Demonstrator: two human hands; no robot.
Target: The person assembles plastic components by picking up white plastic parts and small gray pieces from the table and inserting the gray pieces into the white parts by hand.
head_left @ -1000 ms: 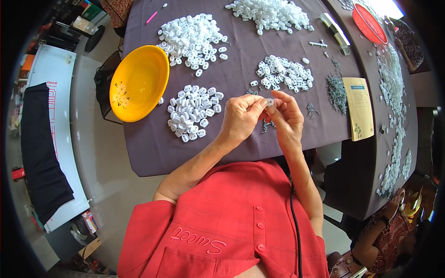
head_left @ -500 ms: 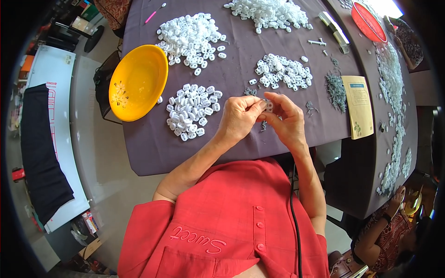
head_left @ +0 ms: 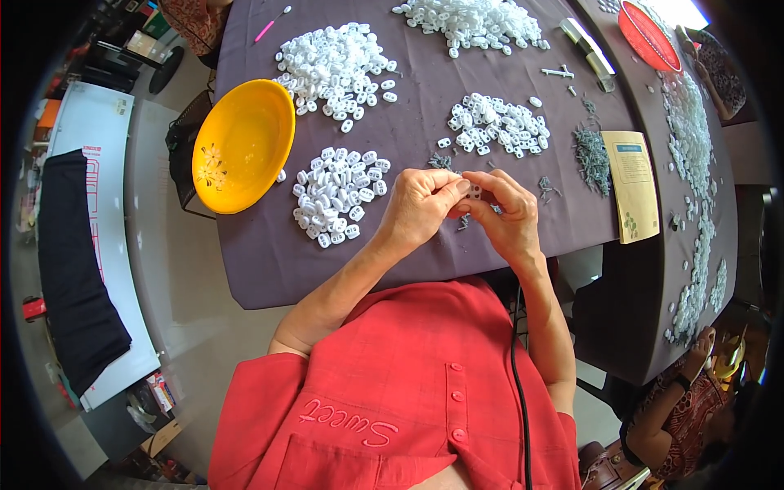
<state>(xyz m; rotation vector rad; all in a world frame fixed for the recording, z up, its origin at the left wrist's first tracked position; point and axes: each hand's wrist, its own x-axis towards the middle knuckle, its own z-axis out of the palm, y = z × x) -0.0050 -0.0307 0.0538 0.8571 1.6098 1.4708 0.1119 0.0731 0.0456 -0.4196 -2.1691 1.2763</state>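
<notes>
Both my hands meet over the near part of the table, pinching one small white plastic piece with holes (head_left: pixel 474 192) between their fingertips. My left hand (head_left: pixel 419 210) is closed on its left side, thumb pressed along it. My right hand (head_left: pixel 508 214) grips it from the other side with thumb and forefinger. Fingers cover much of the piece. Left of my hands lies a pile of white oval pieces (head_left: pixel 336 196) with dark holes. Beyond them is another heap of small white pieces (head_left: pixel 498 125). Small grey screws (head_left: pixel 441 160) lie just behind my fingers.
A yellow bowl (head_left: pixel 243 147) stands at the table's left edge. Larger white heaps (head_left: pixel 333 69) lie farther back. To the right are a pile of grey screws (head_left: pixel 591 162), a tan booklet (head_left: pixel 631 188) and a red basket (head_left: pixel 649 37). Another person's arm (head_left: pixel 670 408) shows at lower right.
My fingers have shifted slightly around the white piece, the right fingertips closing over its top. Both hands stay in nearly the same place.
</notes>
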